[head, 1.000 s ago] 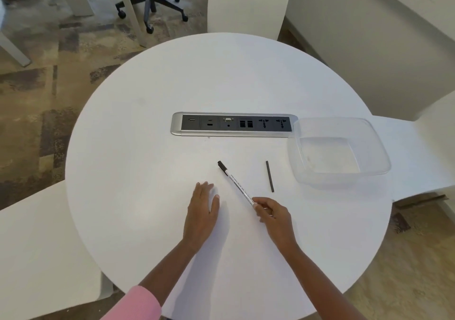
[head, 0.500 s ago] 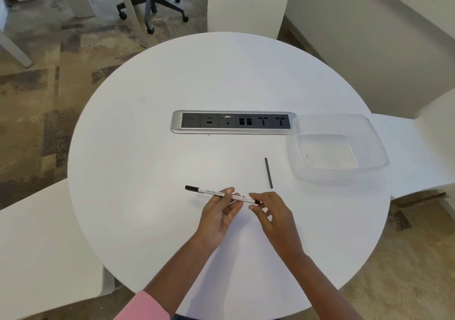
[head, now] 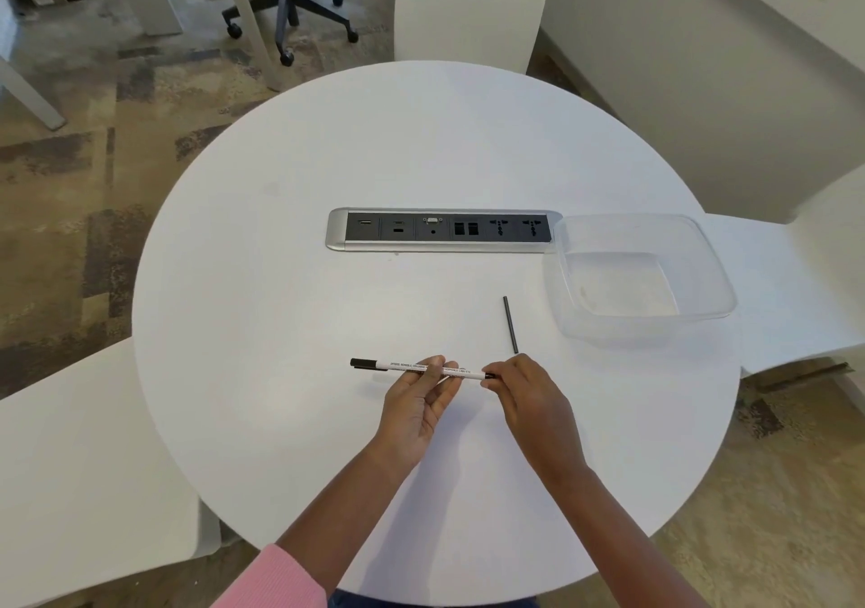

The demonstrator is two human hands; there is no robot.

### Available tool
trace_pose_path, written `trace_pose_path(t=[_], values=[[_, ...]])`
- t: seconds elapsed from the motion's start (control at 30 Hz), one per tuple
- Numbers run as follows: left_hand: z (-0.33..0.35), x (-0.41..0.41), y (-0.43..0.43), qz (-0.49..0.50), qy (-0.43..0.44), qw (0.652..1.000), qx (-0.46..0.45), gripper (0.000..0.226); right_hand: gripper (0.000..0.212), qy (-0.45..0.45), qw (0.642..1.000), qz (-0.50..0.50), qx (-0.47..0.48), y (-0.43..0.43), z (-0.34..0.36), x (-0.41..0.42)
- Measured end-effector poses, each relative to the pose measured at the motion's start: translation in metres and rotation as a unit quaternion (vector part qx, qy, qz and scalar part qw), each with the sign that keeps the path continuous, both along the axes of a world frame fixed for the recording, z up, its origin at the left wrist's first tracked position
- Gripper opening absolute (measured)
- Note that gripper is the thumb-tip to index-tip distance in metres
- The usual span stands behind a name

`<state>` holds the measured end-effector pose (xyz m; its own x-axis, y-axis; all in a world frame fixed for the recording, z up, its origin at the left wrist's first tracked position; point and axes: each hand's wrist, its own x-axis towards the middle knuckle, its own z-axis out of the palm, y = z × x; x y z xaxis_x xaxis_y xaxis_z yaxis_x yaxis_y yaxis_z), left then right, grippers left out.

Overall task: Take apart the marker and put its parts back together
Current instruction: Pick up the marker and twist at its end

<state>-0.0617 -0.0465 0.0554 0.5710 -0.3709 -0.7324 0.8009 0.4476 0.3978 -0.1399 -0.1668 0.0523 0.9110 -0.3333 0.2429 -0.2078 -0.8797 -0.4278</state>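
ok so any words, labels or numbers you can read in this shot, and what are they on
Marker barrel: one line of small dark capitals along the white body, partly covered by the left hand; too small and blurred to quote reliably.
Power and data strip set in the table: only socket and port shapes, no legible lettering.
Loose black rod, clear container: no text visible.

White chairs (head: 472, 8) ring the round white surface (head: 281, 233) on patchy carpet (head: 70, 176), a wheeled stool base (head: 285, 3) beyond.
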Motion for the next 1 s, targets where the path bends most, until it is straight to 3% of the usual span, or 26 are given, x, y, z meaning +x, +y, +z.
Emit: trace_pose_path(t=[0.23, 0.37, 0.5, 0.7, 0.9, 0.97, 1.0], values=[[0.0, -0.001, 0.001, -0.012, -0.05, 0.998, 0.034, 0.013, 0.029, 0.026, 0.999, 0.01, -0.026, -0.003, -0.003, 0.002], [0.001, 0.0, 0.001, -0.04, -0.097, 0.993, 0.06, 0.012, 0.033, 0.048, 0.996, 0.006, 0.077, -0.002, -0.006, 0.002], [0.002, 0.003, 0.002, -0.075, -0.141, 0.984, 0.079, 0.011, 0.019, 0.14, 0.973, -0.006, 0.182, -0.001, 0.006, 0.004], [0.005, 0.009, 0.004, -0.129, -0.196, 0.969, 0.083, 0.014, 0.037, 0.209, 0.887, -0.056, 0.407, -0.008, 0.024, 0.012], [0.006, 0.012, 0.003, -0.15, -0.185, 0.969, 0.068, 0.016, 0.026, 0.312, 0.716, -0.081, 0.618, -0.024, 0.033, 0.017], [0.006, 0.013, 0.003, -0.136, -0.173, 0.974, 0.06, 0.014, 0.026, 0.292, 0.718, -0.086, 0.627, -0.024, 0.031, 0.017], [0.005, 0.014, 0.003, -0.121, -0.165, 0.977, 0.056, 0.013, 0.026, 0.267, 0.743, -0.085, 0.607, -0.021, 0.031, 0.018]])
